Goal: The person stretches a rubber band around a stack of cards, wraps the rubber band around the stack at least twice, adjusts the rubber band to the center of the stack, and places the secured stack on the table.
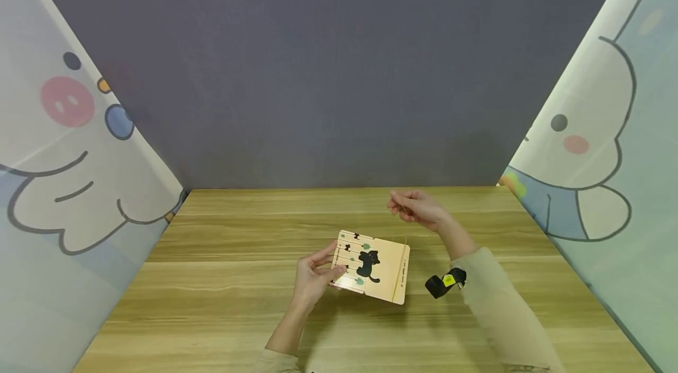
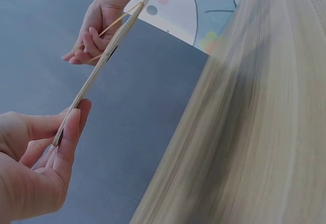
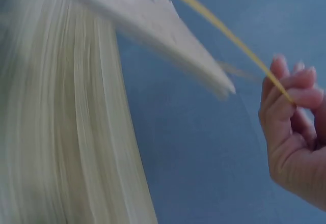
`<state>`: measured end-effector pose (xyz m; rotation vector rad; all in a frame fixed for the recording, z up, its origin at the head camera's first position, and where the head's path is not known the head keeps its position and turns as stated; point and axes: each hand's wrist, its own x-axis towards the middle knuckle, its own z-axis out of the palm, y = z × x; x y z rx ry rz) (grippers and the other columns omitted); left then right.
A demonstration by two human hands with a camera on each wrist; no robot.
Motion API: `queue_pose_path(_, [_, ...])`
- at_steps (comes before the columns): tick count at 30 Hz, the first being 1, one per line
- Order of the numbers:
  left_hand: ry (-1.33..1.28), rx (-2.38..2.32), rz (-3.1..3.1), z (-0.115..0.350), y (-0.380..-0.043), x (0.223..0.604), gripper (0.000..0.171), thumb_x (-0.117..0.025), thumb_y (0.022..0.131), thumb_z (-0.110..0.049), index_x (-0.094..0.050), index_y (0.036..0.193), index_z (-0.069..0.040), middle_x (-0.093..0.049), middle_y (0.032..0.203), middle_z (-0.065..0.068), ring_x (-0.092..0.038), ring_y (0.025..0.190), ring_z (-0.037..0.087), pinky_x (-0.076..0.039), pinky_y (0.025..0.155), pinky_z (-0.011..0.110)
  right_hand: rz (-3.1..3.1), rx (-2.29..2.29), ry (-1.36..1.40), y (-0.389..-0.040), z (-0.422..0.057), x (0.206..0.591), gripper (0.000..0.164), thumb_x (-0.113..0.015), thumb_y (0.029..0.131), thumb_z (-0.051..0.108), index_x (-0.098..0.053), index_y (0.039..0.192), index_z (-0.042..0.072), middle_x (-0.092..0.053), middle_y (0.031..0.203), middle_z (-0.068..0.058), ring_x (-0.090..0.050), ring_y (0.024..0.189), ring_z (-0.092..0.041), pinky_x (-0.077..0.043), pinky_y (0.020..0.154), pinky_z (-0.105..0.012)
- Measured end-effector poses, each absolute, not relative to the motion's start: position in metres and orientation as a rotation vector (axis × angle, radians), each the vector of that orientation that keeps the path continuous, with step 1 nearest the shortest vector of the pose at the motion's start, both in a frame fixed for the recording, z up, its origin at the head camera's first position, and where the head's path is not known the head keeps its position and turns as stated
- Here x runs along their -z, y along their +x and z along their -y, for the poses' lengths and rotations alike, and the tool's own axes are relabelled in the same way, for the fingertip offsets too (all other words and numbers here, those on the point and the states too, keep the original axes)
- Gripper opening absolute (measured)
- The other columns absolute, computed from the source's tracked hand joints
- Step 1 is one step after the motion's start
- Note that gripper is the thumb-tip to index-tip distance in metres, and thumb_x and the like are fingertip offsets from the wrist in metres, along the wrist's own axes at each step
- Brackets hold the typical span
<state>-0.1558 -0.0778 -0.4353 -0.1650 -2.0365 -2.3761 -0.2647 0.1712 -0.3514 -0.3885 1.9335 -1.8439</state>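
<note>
Head view, lower centre: left hand (image 1: 313, 279) grip pinching left edge of cat-print notebook (image 1: 385, 267), raised above worktop (image 1: 222, 279); right of centre, right hand (image 1: 422, 208) grip pinching yellow elastic band (image 3: 224, 28) stretched from it.

We see a flat, yellow-brown, wood-grained tabletop (image 1: 212, 302) across the head frame's lower part; soft dark shadows (image 1: 323, 326) fall on it, bottom centre.
</note>
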Motion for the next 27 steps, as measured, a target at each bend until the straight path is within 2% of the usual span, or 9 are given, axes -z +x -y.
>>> queue_pose_path(2, [-0.182,2.39,2.039,0.078,-0.155,0.435,0.053,-0.066,0.072,0.01,-0.048,0.122,0.006,-0.06,0.098,0.028,-0.064,0.069,0.032,-0.054,0.048,0.049,-1.961,1.764,-0.487,-0.266,-0.175,0.349,0.029,-0.046,0.094,0.025,-0.064,0.079,0.007,-0.056,0.063,-0.001,-0.035,0.041,-0.004,-0.027,0.035,-0.014])
queue_pose_path(4, [-0.202,2.4,2.04,0.079,-0.155,0.435,0.054,-0.066,0.072,0.01,-0.047,0.122,0.006,-0.06,0.098,0.027,-0.064,0.069,0.032,-0.053,0.048,0.05,-2.0,1.687,-0.598,-0.268,-0.177,0.348,0.03,-0.045,0.094,0.024,-0.065,0.081,0.005,-0.053,0.057,-0.001,-0.033,0.037,-0.004,-0.024,0.033,-0.015])
queue_pose_path(8, [-0.224,2.408,2.049,0.081,-0.155,0.435,0.054,-0.066,0.072,0.01,-0.046,0.123,0.007,-0.059,0.1,0.027,-0.064,0.07,0.031,-0.053,0.048,0.051,-2.025,1.574,-0.862,-0.271,-0.182,0.347,0.033,-0.042,0.095,0.019,-0.064,0.092,-0.005,-0.047,0.047,-0.009,-0.028,0.031,-0.004,-0.014,0.026,-0.031])
queue_pose_path(11, [-0.218,2.419,2.064,0.082,-0.154,0.435,0.055,-0.066,0.072,0.01,-0.046,0.123,0.006,-0.059,0.1,0.027,-0.064,0.07,0.031,-0.055,0.046,0.043,-2.001,1.495,-1.07,-0.272,-0.184,0.346,0.033,-0.036,0.097,0.012,-0.061,0.098,-0.011,-0.044,0.042,-0.017,-0.027,0.027,-0.008,-0.014,0.021,-0.037])
queue_pose_path(14, [-0.219,2.429,2.074,0.083,-0.154,0.435,0.055,-0.066,0.072,0.01,-0.046,0.123,0.007,-0.059,0.099,0.027,-0.064,0.071,0.032,-0.056,0.045,0.035,-2.051,1.39,-1.216,-0.271,-0.184,0.343,0.033,-0.035,0.097,0.011,-0.063,0.095,-0.007,-0.043,0.04,-0.016,-0.028,0.024,-0.01,-0.022,0.016,-0.03])
queue_pose_path(18, [-0.235,2.433,2.086,0.085,-0.155,0.437,0.055,-0.065,0.072,0.011,-0.045,0.123,0.008,-0.06,0.098,0.028,-0.064,0.072,0.034,-0.056,0.046,0.04,-2.239,1.163,-1.331,-0.265,-0.181,0.335,0.027,-0.041,0.095,0.012,-0.066,0.086,0.007,-0.045,0.041,-0.004,-0.033,0.024,-0.012,-0.031,0.02,-0.022])
queue_pose_path(20, [-0.234,2.429,2.092,0.085,-0.155,0.437,0.055,-0.066,0.072,0.011,-0.046,0.123,0.008,-0.06,0.097,0.027,-0.064,0.071,0.034,-0.055,0.046,0.042,-2.274,1.069,-1.373,-0.263,-0.179,0.333,0.025,-0.043,0.094,0.012,-0.066,0.085,0.011,-0.046,0.045,0.001,-0.036,0.026,-0.012,-0.034,0.022,-0.02])
queue_pose_path(22, [-0.236,2.431,2.09,0.086,-0.155,0.437,0.055,-0.065,0.072,0.011,-0.045,0.123,0.008,-0.06,0.096,0.027,-0.064,0.071,0.034,-0.055,0.046,0.042,-2.25,1.03,-1.415,-0.263,-0.178,0.333,0.025,-0.043,0.094,0.011,-0.066,0.086,0.011,-0.046,0.047,0.004,-0.037,0.026,-0.014,-0.036,0.023,-0.02])
queue_pose_path(27, [-0.237,2.437,2.085,0.086,-0.154,0.436,0.055,-0.065,0.072,0.011,-0.045,0.124,0.008,-0.06,0.096,0.027,-0.064,0.07,0.032,-0.056,0.044,0.035,-2.144,1.047,-1.368,-0.262,-0.179,0.335,0.029,-0.038,0.096,0.01,-0.066,0.093,0.005,-0.048,0.041,-0.005,-0.035,0.024,-0.015,-0.032,0.018,-0.026])
